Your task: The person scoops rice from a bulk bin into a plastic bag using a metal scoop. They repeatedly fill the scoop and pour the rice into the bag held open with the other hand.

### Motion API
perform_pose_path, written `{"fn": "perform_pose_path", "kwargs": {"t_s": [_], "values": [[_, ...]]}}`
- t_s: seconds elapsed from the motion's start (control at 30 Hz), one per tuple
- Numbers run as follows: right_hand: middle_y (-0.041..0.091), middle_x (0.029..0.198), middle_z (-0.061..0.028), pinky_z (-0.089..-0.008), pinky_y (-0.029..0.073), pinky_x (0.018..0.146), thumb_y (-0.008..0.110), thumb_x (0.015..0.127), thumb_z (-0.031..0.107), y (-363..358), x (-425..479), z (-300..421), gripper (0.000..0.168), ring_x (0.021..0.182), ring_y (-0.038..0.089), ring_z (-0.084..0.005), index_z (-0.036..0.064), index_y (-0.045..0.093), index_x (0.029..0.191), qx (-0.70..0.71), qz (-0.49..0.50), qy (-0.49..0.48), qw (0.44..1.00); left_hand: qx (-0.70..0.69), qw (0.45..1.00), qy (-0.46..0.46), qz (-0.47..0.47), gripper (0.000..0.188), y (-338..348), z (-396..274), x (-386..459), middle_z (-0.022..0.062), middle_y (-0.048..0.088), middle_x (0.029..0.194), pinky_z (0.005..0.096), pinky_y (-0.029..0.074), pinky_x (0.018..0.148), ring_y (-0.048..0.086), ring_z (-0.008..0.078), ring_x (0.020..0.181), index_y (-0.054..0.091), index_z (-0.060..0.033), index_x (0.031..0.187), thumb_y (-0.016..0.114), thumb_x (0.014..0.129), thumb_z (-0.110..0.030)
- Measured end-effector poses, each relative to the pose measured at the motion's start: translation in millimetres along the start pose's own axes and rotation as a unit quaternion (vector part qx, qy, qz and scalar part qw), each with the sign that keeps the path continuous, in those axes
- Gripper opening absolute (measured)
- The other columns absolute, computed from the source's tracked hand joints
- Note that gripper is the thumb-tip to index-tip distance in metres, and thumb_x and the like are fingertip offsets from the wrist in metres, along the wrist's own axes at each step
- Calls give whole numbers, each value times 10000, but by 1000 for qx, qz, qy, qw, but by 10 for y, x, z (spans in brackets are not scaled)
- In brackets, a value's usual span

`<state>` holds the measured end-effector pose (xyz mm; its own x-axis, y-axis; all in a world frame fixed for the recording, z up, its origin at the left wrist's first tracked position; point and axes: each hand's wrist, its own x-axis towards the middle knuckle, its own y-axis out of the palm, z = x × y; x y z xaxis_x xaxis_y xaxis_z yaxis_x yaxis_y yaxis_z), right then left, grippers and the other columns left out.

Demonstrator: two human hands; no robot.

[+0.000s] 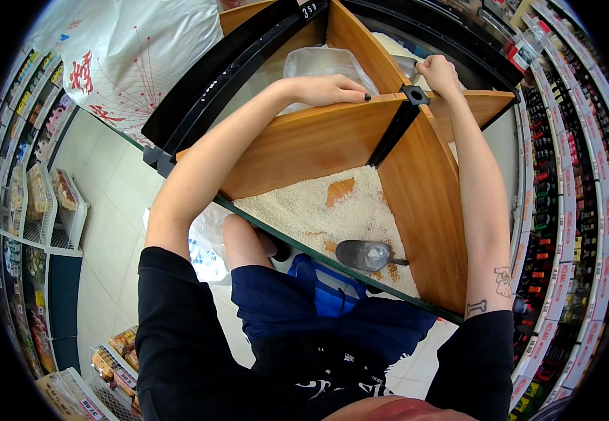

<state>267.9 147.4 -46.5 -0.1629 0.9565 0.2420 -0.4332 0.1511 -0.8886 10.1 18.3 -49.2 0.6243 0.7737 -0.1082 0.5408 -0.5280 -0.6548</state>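
My left hand (336,89) lies along the top edge of a wooden divider (304,142), beside a clear plastic bag (325,63) in the far-left compartment. Whether its hidden fingers grip anything does not show. In the far-right compartment my right hand (439,73) holds a metal scoop (405,65) by its handle, close to white rice (388,44). Nearest my body, another compartment holds a thin layer of rice (294,196) with bare wood patches. A second metal scoop (362,254) rests on that rice, its handle towards the right wall.
A black corner post (416,96) stands where the dividers meet. A large white printed sack (136,58) is at upper left. Shelves of bottles (541,231) line the right side; racks of packaged food (36,194) stand left. A blue container (330,287) sits below the bin's front edge.
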Motion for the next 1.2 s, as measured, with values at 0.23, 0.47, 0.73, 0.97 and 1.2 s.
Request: {"fn": "perform_pose_path", "kwargs": {"t_s": [0.23,0.47,0.73,0.97,1.2], "values": [[664,736,-157,-371,500,742,608,800,329,-20,51,-51,303,731,664,-292,39,666,734,98,-39,62,992,15,1000,0,-5,440,-1,7,-1,94,544,1239,293,348,989,487,178,1130,474,-62,1301,386,973,-343],[655,679,-60,-273,518,631,608,818,333,-90,28,-64,325,571,641,-145,25,674,736,244,-112,113,956,10,1000,1,0,448,1,4,10,96,547,1234,297,351,989,491,184,1132,476,-62,1300,388,972,-353],[614,656,-26,-242,485,556,645,809,328,-97,42,-35,309,554,557,-94,27,665,744,365,-146,86,916,18,999,18,-29,486,28,84,38,102,589,1168,309,383,946,532,206,1056,523,-89,1264,413,936,-431],[541,574,16,-213,382,469,680,803,282,-80,-11,165,274,508,467,-45,44,635,676,440,-74,-78,892,16,999,22,-26,482,16,69,29,90,601,1129,304,397,911,535,189,1011,536,-74,1243,413,935,-424],[614,596,-33,-253,450,554,703,717,271,-8,-142,434,255,566,574,-115,25,648,676,230,-74,-218,946,25,1000,3,1,465,-10,28,23,102,557,1220,296,369,973,506,186,1110,486,-60,1293,395,967,-378]]}}
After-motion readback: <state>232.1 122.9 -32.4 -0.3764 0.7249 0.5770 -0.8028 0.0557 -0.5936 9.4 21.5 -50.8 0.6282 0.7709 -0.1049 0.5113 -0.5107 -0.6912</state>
